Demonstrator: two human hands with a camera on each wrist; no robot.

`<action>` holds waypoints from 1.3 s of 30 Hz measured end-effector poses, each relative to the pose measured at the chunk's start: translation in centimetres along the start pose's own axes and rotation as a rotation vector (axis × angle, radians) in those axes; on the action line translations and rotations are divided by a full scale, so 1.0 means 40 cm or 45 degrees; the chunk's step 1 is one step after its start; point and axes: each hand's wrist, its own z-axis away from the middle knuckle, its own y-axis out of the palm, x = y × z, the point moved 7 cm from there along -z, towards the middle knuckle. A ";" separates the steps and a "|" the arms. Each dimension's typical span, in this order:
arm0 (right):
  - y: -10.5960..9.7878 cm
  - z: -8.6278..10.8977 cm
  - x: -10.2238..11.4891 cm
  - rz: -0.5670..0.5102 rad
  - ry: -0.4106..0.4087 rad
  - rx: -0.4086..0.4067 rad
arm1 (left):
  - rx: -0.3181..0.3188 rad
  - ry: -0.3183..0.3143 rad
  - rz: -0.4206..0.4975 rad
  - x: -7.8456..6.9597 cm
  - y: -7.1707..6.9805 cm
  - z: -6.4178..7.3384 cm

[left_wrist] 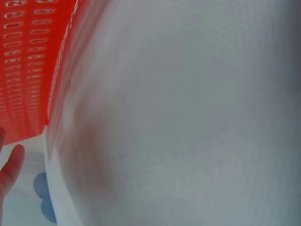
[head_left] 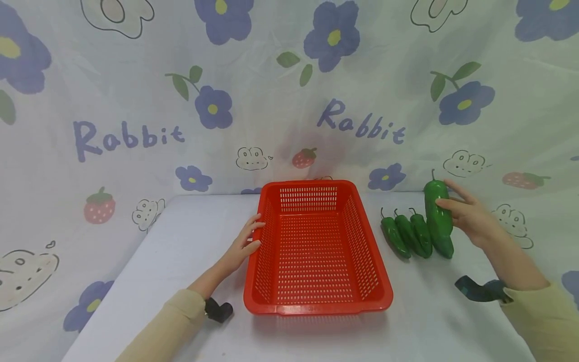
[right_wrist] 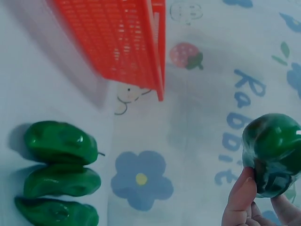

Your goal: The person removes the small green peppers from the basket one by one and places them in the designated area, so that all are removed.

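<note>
In the head view, my right hand (head_left: 472,216) holds a large green chili pepper (head_left: 437,216) upright, thumb and fingers around its right side, its stem pointing up. The right wrist view shows the same pepper's glossy rounded end above the thumb (right_wrist: 242,195). Three smaller green chili peppers (head_left: 408,235) lie side by side on the table just left of it. My left hand (head_left: 239,249) rests at the left rim of a red plastic basket (head_left: 318,309), fingers extended against the edge. The basket has slotted walls and a bare floor.
A white-covered table (head_left: 199,236) carries the basket and peppers. Behind it hangs a pale cloth (head_left: 271,100) printed with flowers, strawberries and the word Rabbit. Dark wrist straps (head_left: 481,290) stick out near both sleeves.
</note>
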 end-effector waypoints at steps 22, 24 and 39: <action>-0.111 0.018 -0.069 0.074 0.121 -0.273 | 0.012 -0.047 -0.023 -0.061 0.007 0.007; -0.121 0.019 -0.075 0.183 0.152 -0.308 | 0.012 -0.046 -0.024 -0.059 0.007 0.006; -0.276 -0.024 -0.228 0.377 0.257 -0.538 | 0.009 -0.050 -0.030 -0.059 0.006 0.007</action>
